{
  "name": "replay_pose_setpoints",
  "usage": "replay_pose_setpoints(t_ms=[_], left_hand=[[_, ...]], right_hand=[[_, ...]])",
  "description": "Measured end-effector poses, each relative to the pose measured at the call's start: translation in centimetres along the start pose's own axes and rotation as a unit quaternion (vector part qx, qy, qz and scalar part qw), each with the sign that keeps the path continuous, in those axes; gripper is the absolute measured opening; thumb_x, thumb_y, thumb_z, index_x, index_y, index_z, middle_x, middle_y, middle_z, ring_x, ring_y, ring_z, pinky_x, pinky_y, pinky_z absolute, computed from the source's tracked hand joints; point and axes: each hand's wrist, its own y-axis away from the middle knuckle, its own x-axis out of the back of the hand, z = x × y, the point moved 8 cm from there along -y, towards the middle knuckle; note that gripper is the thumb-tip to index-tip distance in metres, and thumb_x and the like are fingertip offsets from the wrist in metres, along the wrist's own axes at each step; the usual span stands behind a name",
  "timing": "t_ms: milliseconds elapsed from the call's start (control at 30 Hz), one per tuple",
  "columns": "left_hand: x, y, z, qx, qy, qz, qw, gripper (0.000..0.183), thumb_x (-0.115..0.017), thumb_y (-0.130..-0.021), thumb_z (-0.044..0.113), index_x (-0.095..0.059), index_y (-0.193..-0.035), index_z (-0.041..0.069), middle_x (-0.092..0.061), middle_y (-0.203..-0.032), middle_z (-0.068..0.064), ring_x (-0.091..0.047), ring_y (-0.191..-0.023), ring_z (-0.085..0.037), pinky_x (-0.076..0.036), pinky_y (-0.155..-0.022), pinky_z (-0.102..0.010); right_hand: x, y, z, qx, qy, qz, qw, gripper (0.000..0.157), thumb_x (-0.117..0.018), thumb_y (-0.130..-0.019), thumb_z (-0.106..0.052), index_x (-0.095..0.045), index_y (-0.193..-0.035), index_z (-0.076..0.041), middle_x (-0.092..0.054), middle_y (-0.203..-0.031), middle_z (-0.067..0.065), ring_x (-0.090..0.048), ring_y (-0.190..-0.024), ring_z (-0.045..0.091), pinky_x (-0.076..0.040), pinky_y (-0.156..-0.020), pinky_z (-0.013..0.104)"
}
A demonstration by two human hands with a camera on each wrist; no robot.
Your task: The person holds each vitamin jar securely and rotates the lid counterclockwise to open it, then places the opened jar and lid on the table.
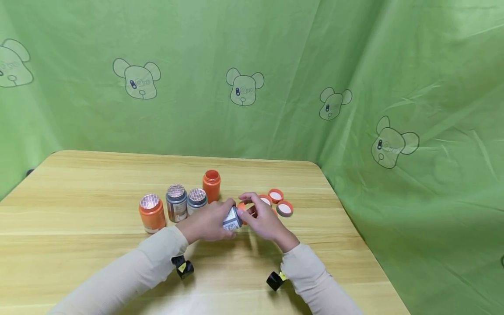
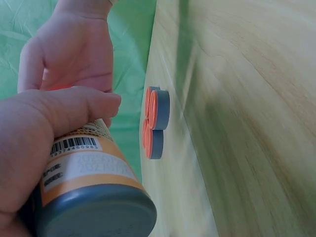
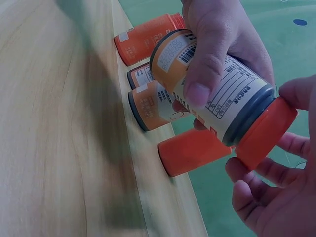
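My left hand [image 1: 210, 222] grips a dark grey bottle [image 3: 242, 91] around its body, the thumb lying along its orange and white label. The bottle is held tilted, its base toward the camera in the left wrist view and its neck toward my right hand [image 1: 265, 218]. With thumb and fingertips, that hand pinches an orange cap [image 3: 265, 133] at the bottle's neck. Left of the hands stand an orange bottle [image 1: 152, 218], two grey bottles [image 1: 176, 206] and, farther back, a plain orange bottle [image 1: 211, 187]. My left hand partly hides the nearer grey bottle.
Several loose caps [image 1: 285, 208] lie beyond my right hand, their white linings up; the hand partly covers some. Silvery seals top three of the standing bottles, while the plain orange one shows its mouth. A green curtain [image 1: 275, 131] hangs behind the wooden table [image 1: 98, 188].
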Motion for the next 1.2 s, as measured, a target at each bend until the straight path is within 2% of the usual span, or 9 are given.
replay_pose_setpoints(t_ms=[133, 267, 333, 467, 567, 733, 867, 1033, 1200], left_hand=[[0.04, 0.04, 0.02, 0.002, 0.000, 0.000, 1.0000, 0.071, -0.082, -0.076, 0.035, -0.047, -0.130, 0.006, -0.060, -0.094, -0.004, -0.057, -0.077, -0.013, -0.050, -0.061, -0.027], [0.16, 0.08, 0.01, 0.006, 0.000, -0.002, 1.0000, 0.073, -0.082, -0.076, 0.036, -0.046, -0.132, 0.006, -0.061, -0.095, -0.005, -0.058, -0.077, -0.013, -0.050, -0.062, -0.027], [0.19, 0.08, -0.02, 0.008, -0.004, -0.003, 1.0000, 0.074, -0.082, -0.076, 0.036, -0.045, -0.133, 0.006, -0.061, -0.095, -0.005, -0.057, -0.077, -0.013, -0.050, -0.062, -0.027], [0.18, 0.08, -0.09, 0.010, -0.009, -0.006, 0.9999, 0.074, -0.082, -0.076, 0.037, -0.045, -0.133, 0.005, -0.061, -0.095, -0.005, -0.058, -0.077, -0.013, -0.050, -0.063, -0.027], [0.22, 0.13, -0.13, 0.010, -0.007, -0.007, 0.9999, 0.073, -0.081, -0.077, 0.036, -0.045, -0.132, 0.006, -0.061, -0.094, -0.005, -0.058, -0.077, -0.013, -0.050, -0.062, -0.027], [0.29, 0.15, -0.12, 0.009, -0.007, -0.004, 0.9999, 0.071, -0.081, -0.076, 0.036, -0.046, -0.131, 0.006, -0.061, -0.093, -0.004, -0.058, -0.076, -0.013, -0.050, -0.062, -0.027], [0.22, 0.07, -0.03, 0.003, -0.011, -0.001, 0.9999, 0.069, -0.081, -0.076, 0.036, -0.047, -0.129, 0.006, -0.061, -0.092, -0.004, -0.058, -0.075, -0.013, -0.050, -0.061, -0.026], [0.16, 0.04, 0.02, 0.005, -0.008, -0.004, 0.9999, 0.069, -0.081, -0.076, 0.036, -0.047, -0.129, 0.007, -0.061, -0.092, -0.004, -0.058, -0.076, -0.013, -0.050, -0.062, -0.027], [0.06, 0.00, -0.11, 0.010, -0.009, -0.010, 0.9999, 0.072, -0.081, -0.077, 0.036, -0.046, -0.132, 0.007, -0.061, -0.095, -0.005, -0.058, -0.078, -0.013, -0.050, -0.063, -0.027]], right_hand=[[-0.03, 0.10, -0.30, 0.021, -0.004, -0.010, 1.000, 0.042, -0.057, -0.097, -0.022, -0.045, -0.133, -0.003, -0.052, -0.128, 0.019, -0.059, -0.091, 0.025, -0.052, -0.075, 0.039], [0.08, 0.11, -0.26, 0.027, 0.022, -0.001, 0.999, 0.056, -0.045, -0.100, -0.049, -0.046, -0.133, -0.005, -0.056, -0.119, 0.019, -0.060, -0.080, 0.023, -0.051, -0.069, 0.036], [0.13, 0.11, -0.15, 0.020, 0.022, 0.004, 1.000, 0.058, -0.042, -0.099, -0.053, -0.047, -0.131, -0.004, -0.060, -0.109, 0.017, -0.061, -0.073, 0.026, -0.052, -0.064, 0.033], [0.10, 0.05, -0.08, 0.005, 0.003, 0.003, 1.000, 0.040, -0.050, -0.101, -0.033, -0.050, -0.127, -0.002, -0.061, -0.104, 0.016, -0.061, -0.069, 0.025, -0.052, -0.061, 0.031], [0.04, 0.06, -0.23, 0.004, 0.003, -0.008, 1.000, 0.037, -0.053, -0.097, -0.020, -0.050, -0.129, -0.003, -0.058, -0.116, 0.017, -0.057, -0.076, 0.019, -0.050, -0.066, 0.031], [-0.10, 0.07, -0.26, 0.006, 0.016, -0.022, 1.000, 0.044, -0.048, -0.100, -0.032, -0.047, -0.134, -0.005, -0.054, -0.127, 0.019, -0.058, -0.083, 0.022, -0.050, -0.071, 0.034], [-0.22, -0.05, 0.03, -0.004, 0.014, -0.019, 1.000, 0.051, -0.045, -0.101, -0.044, -0.046, -0.134, -0.005, -0.057, -0.117, 0.019, -0.061, -0.081, 0.027, -0.053, -0.070, 0.038], [-0.50, -0.16, 0.51, -0.027, -0.026, -0.025, 0.999, 0.040, -0.052, -0.101, -0.029, -0.047, -0.132, -0.005, -0.056, -0.108, 0.018, -0.063, -0.074, 0.037, -0.054, -0.063, 0.046], [-0.46, -0.19, 0.34, -0.024, -0.015, -0.031, 0.999, 0.037, -0.052, -0.100, -0.017, -0.045, -0.133, -0.001, -0.056, -0.115, 0.020, -0.062, -0.070, 0.029, -0.051, -0.062, 0.032]])
